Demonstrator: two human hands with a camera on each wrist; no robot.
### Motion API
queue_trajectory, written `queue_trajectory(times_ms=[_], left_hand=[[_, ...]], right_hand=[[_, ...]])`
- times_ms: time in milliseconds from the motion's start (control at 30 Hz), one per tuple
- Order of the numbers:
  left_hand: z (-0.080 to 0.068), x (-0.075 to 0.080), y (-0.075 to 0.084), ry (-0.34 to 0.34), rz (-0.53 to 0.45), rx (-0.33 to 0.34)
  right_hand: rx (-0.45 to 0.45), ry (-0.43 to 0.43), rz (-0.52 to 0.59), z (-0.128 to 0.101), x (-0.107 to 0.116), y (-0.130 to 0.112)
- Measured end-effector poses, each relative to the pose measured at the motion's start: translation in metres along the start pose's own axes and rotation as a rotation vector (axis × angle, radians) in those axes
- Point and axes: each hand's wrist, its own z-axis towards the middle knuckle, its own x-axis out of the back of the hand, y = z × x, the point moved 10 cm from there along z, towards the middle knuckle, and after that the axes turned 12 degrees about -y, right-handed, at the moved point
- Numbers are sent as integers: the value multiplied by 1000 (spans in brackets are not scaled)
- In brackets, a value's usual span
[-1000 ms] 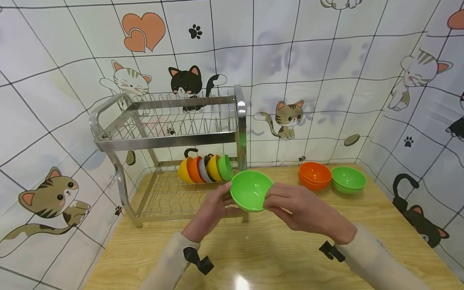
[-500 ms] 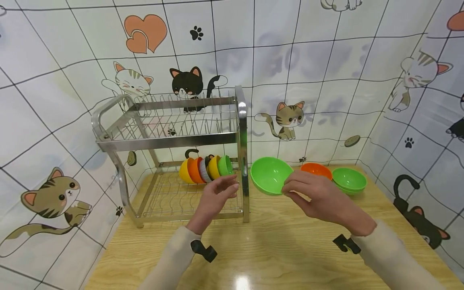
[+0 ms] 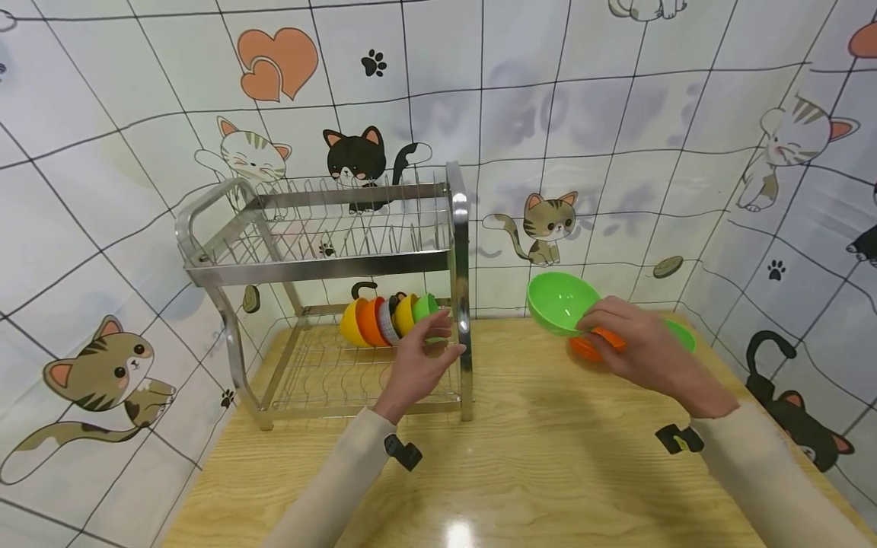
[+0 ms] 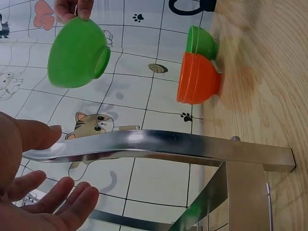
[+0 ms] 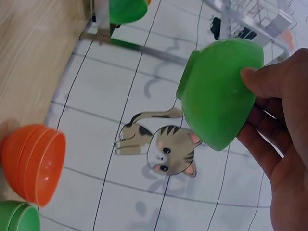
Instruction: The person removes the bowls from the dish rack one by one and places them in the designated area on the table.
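My right hand (image 3: 633, 342) pinches a green bowl (image 3: 558, 303) by its rim, with the thumb on the outer wall in the right wrist view. The bowl is up in the air, its inside facing the head camera. Below it stands a stack of orange bowls (image 5: 36, 163), partly covered by my right hand in the head view. Beside that, a stack of green bowls (image 4: 201, 42) is mostly hidden behind the same hand. My left hand (image 3: 419, 365) holds nothing; its fingers are spread beside the right post of the metal dish rack (image 3: 460, 304).
On the rack's lower shelf several bowls (image 3: 370, 323) in yellow, orange, patterned and green lean in a row. The upper shelf has wire slots (image 3: 342, 228). A wooden table (image 3: 521, 457) carries everything, and a cat-patterned tile wall (image 3: 521, 129) closes the back and sides.
My left hand has let go of the green bowl and risen slightly toward the rack post. My right hand has carried the bowl right and up, over near the orange stack.
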Motion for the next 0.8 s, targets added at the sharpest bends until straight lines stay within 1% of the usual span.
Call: queue_trajectory(times_ms=[167,300,400,533,600,700,800], left_hand=[[10,-6,-2,-24,3,-10],[14,-8,-3,-23,-4,1],[16,-9,-2,-8,-4,-7],[16,-8,-1,12,-2,-28],[16,-8,-2,19,5,-26],[17,-7,-3,24,9,-14],[18,-8,-2,25,7,-10]], right_hand=[[-99,12,-44,-11,-1,25],[-164,12,-73,-19,-3,44],[-201,16,-81,-27,-5,59],[-254,25,-125,-39,-7,79],[-280,29,-136,-45,-8,89],[-320,19,-130,-56,-11,104],[-368,-13,-120,-68,-13,119]])
